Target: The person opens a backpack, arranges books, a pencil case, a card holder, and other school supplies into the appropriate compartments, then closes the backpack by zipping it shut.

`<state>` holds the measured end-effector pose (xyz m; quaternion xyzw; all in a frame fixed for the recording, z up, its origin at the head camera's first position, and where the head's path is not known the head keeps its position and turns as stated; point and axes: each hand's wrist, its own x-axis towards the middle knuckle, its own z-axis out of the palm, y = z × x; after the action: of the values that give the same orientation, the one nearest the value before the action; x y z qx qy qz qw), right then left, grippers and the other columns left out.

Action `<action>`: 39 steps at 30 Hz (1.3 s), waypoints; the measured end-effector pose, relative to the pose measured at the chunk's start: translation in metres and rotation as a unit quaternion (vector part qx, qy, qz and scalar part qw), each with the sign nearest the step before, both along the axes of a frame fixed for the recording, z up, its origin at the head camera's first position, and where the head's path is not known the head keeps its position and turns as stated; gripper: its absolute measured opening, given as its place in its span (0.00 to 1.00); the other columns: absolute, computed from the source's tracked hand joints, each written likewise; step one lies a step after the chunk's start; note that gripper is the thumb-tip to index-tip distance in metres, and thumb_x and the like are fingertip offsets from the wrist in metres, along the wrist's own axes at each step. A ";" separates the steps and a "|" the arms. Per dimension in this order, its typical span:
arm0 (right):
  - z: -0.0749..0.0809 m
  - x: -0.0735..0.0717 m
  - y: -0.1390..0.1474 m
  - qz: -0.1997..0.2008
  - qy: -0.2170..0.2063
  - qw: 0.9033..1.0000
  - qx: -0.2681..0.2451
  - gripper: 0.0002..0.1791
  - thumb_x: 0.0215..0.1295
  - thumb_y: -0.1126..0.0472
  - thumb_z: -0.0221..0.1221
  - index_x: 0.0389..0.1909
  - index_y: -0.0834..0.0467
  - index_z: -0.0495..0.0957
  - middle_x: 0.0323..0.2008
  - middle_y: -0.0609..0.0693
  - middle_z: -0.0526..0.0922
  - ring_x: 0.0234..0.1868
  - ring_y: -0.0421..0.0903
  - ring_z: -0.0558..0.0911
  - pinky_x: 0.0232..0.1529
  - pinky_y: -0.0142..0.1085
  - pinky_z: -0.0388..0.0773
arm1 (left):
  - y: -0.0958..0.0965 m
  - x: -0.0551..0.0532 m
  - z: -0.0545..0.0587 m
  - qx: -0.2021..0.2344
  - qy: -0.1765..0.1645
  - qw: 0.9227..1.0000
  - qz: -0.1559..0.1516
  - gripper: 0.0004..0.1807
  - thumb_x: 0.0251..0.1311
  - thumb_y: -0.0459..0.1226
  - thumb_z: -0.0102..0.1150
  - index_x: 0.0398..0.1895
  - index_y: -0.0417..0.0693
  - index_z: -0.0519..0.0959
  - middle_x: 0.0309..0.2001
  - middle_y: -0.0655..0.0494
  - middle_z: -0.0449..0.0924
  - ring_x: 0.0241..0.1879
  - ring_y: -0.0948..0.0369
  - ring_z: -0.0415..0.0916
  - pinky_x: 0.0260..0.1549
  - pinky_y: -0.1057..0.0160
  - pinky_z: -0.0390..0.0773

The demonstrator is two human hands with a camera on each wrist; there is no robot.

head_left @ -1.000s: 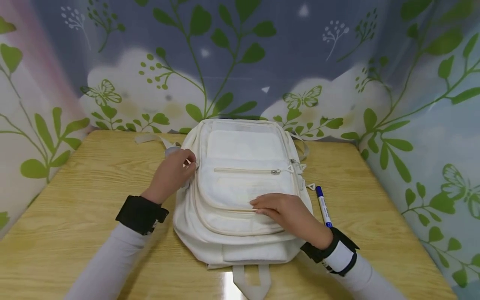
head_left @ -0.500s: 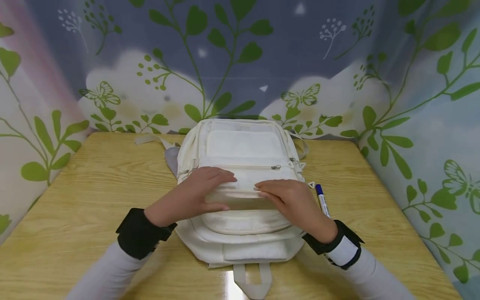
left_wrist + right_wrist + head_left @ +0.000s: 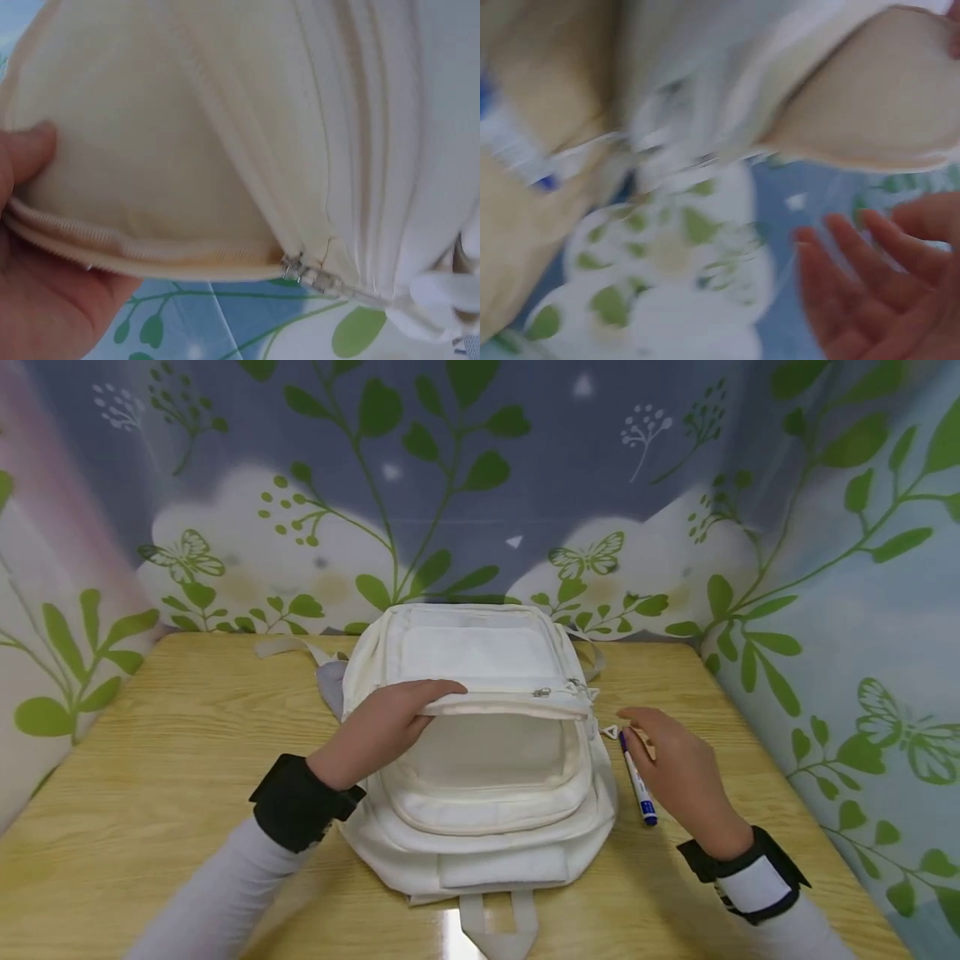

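A white backpack (image 3: 480, 868) lies on the table with its front pocket unzipped and gaping. My left hand (image 3: 382, 722) grips the pocket's front flap (image 3: 510, 703) and holds it up. In the left wrist view the thumb (image 3: 34, 150) lies inside the flap, the other fingers under its zipper edge. My right hand (image 3: 678, 768) is off the bag, its fingers loosely bent, over the table beside a white marker (image 3: 639, 785) with blue ends. Whether the fingertips touch the marker cannot be told. The right wrist view is blurred; there the right hand (image 3: 885, 277) holds nothing visible.
The wooden table (image 3: 187, 760) spreads out on both sides of the backpack. A leaf-patterned curtain (image 3: 465, 485) stands along the back and sides. A carry loop (image 3: 498, 927) hangs toward the front, and a grey pouch-like piece (image 3: 330, 685) sits at the bag's left.
My left hand has moved from the bag's left side to the flap and lifted it, opening the pocket. My right hand has left the flap and moved right, beside the marker.
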<state>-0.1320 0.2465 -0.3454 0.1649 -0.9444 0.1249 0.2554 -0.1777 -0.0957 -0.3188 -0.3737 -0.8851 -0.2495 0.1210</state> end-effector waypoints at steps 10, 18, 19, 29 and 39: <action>-0.056 -0.003 0.033 -0.071 -0.201 0.971 0.106 0.19 0.56 0.57 0.65 0.45 0.61 0.72 0.21 0.54 0.71 0.14 0.42 0.67 0.10 0.32 0.60 | 0.005 -0.006 0.007 0.060 -0.025 0.997 0.036 0.16 0.68 0.39 0.47 0.57 0.56 0.74 0.54 0.58 0.78 0.54 0.61 0.76 0.52 0.59 0.75; -0.042 0.010 0.034 -0.016 -0.161 0.982 0.100 0.13 0.54 0.69 0.63 0.40 0.56 0.76 0.29 0.55 0.72 0.17 0.38 0.64 0.13 0.29 0.59 | 0.005 -0.004 0.007 0.069 -0.027 0.997 0.038 0.15 0.69 0.39 0.47 0.56 0.57 0.74 0.53 0.57 0.79 0.53 0.60 0.76 0.51 0.58 0.75; -0.035 0.014 0.030 -0.003 -0.136 0.984 0.111 0.14 0.53 0.70 0.63 0.40 0.55 0.76 0.30 0.54 0.73 0.17 0.37 0.63 0.13 0.28 0.57 | 0.005 -0.004 0.007 0.069 -0.027 0.996 0.039 0.15 0.69 0.39 0.47 0.56 0.56 0.74 0.53 0.57 0.79 0.53 0.60 0.76 0.51 0.58 0.76; 0.005 -0.006 -0.051 0.195 0.004 0.962 0.191 0.17 0.57 0.68 0.62 0.41 0.44 0.79 0.41 0.44 0.79 0.36 0.39 0.80 0.19 0.27 0.68 | 0.009 -0.003 0.006 0.079 -0.014 0.996 0.042 0.15 0.68 0.37 0.48 0.55 0.54 0.75 0.51 0.56 0.80 0.53 0.60 0.77 0.50 0.59 0.76; -0.011 -0.041 -0.065 0.232 -0.042 0.952 0.195 0.30 0.58 0.62 0.63 0.63 0.56 0.69 0.63 0.55 0.69 0.56 0.48 0.76 0.48 0.38 0.76 | 0.007 0.005 -0.007 0.053 -0.011 0.998 0.023 0.14 0.67 0.37 0.49 0.54 0.56 0.76 0.53 0.60 0.79 0.56 0.62 0.75 0.53 0.61 0.74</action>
<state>-0.1730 0.1817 -0.3560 0.4203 -0.8961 0.0011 0.1426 -0.1725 -0.0882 -0.3259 -0.3437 -0.8801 -0.2975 0.1370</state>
